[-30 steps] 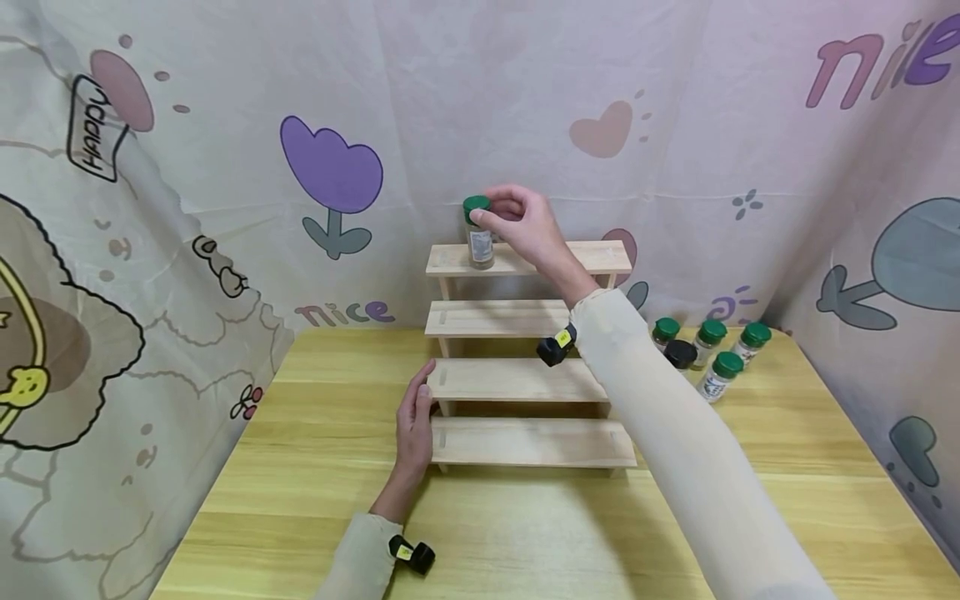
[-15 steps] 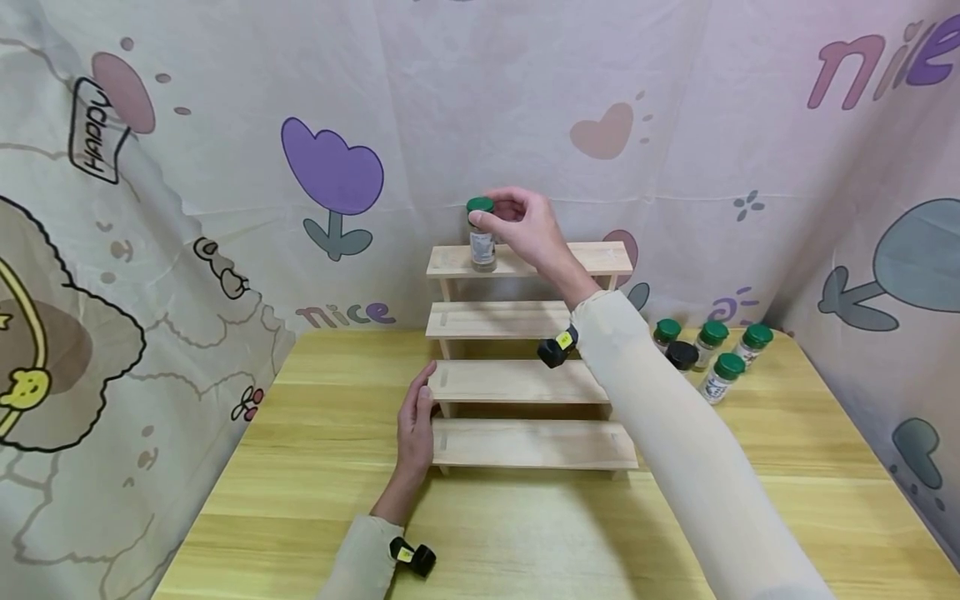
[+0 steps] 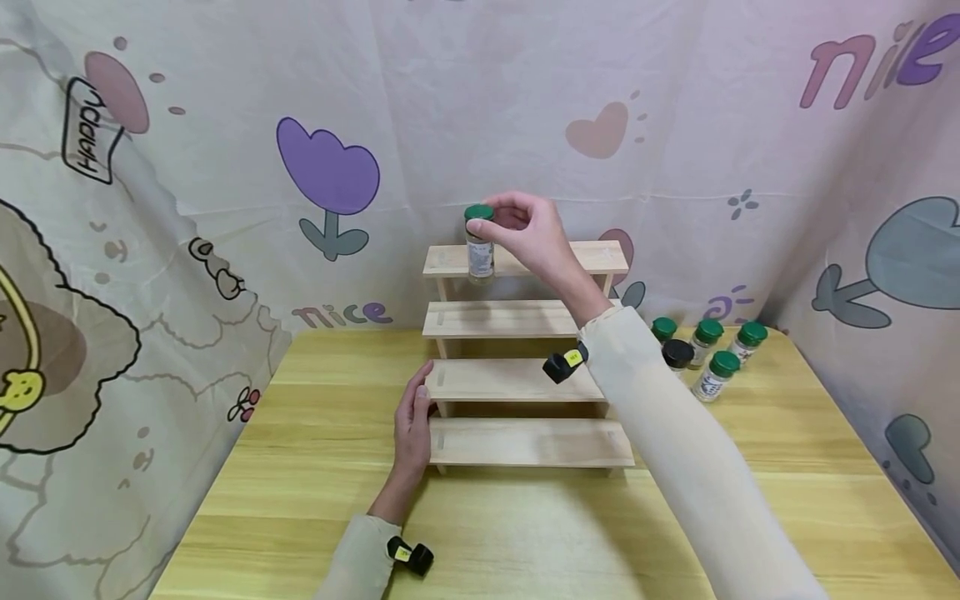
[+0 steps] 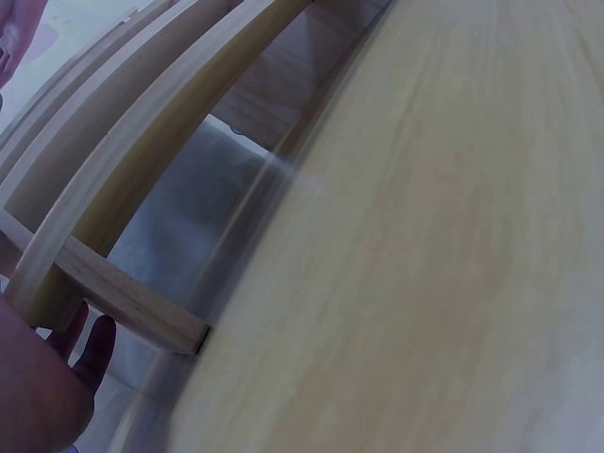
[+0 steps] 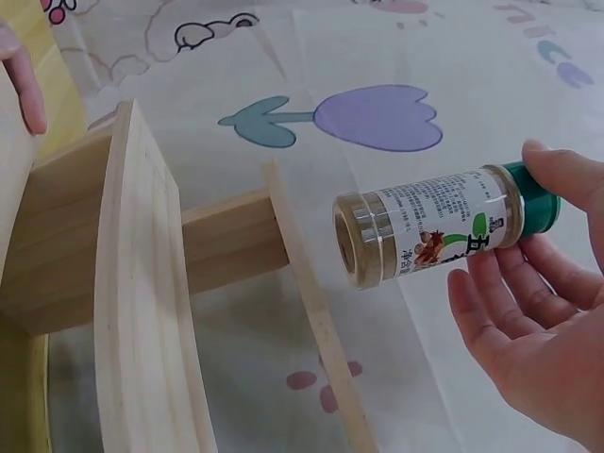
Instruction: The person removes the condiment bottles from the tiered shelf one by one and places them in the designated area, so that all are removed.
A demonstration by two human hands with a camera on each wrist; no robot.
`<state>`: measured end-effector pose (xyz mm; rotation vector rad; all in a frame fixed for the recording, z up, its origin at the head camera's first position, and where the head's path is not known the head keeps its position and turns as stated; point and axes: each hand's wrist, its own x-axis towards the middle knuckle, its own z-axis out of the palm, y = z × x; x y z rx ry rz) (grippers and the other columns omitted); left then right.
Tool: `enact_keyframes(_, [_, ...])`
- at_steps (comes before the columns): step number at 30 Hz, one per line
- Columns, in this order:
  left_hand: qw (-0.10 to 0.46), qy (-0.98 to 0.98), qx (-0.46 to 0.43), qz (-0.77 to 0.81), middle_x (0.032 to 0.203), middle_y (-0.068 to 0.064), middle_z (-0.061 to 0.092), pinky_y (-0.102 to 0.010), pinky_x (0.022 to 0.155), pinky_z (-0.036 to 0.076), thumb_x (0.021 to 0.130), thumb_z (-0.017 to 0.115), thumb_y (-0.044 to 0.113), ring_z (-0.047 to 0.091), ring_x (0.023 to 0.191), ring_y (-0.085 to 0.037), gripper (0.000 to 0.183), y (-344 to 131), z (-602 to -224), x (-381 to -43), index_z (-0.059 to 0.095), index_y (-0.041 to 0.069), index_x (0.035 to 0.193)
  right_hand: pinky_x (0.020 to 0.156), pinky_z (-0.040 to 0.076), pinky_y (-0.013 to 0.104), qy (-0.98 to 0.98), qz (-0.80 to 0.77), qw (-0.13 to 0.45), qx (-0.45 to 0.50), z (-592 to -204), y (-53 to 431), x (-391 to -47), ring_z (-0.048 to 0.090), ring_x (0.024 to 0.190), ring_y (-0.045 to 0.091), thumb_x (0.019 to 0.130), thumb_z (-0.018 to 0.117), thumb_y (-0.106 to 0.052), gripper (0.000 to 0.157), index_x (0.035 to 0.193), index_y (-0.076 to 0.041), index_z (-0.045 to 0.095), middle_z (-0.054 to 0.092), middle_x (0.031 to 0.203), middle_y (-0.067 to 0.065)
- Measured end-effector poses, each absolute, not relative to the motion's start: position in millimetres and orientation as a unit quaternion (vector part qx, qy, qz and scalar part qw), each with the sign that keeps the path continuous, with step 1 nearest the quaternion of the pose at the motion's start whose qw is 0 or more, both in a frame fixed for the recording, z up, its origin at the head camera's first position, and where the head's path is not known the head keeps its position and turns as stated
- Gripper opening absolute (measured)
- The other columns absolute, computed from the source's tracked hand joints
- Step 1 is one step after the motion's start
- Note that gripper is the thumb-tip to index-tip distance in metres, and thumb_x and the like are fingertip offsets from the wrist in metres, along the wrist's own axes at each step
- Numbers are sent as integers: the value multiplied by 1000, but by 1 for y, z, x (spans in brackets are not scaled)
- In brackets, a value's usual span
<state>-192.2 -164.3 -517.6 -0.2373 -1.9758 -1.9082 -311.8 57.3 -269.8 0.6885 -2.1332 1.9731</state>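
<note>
My right hand grips a spice jar by its green lid, thumb on one side and fingers on the other. In the right wrist view the labelled jar holds brown powder, and its base is apart from the shelf boards. In the head view it overlaps the front edge of the top board of a four-step wooden display rack. My left hand holds the rack's left end at the lower steps. Fingertips show under a board there in the left wrist view; the rest of that grasp is partly hidden.
Several more spice jars with green lids and one black-lidded jar stand on the wooden table, right of the rack. A printed cloth hangs close behind the rack.
The right hand has brought the spice jar slightly forward and lower in the head view, off its spot over the top board. The left hand keeps its place on the rack.
</note>
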Motion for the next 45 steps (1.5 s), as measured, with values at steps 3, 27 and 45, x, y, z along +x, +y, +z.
enact_keyframes(3, [185,-707,-82,-678,159,-10,44,-20,110,38,112,31,7,39,144,-24,43,-164,-513,-191,47,1,152,95,54,32,-708,661,78,235,-270,59,-306,71,101,21,89,83,-20,31,114,-5,72,75,107,8])
enact_keyframes(27, [188,-713,-89,-670,156,-17,46,-18,109,39,112,34,6,39,144,-28,41,-159,-482,-175,48,-5,148,86,56,29,-712,663,59,222,-300,82,-262,71,101,21,89,82,-19,36,121,-6,70,75,110,7])
enact_keyframes(45, [202,-696,-93,-682,155,-9,49,-21,106,44,113,34,12,47,138,-20,41,-164,-518,-191,51,5,150,96,55,30,-719,653,73,228,-326,105,-233,70,106,20,90,81,-12,36,122,-3,69,74,110,9])
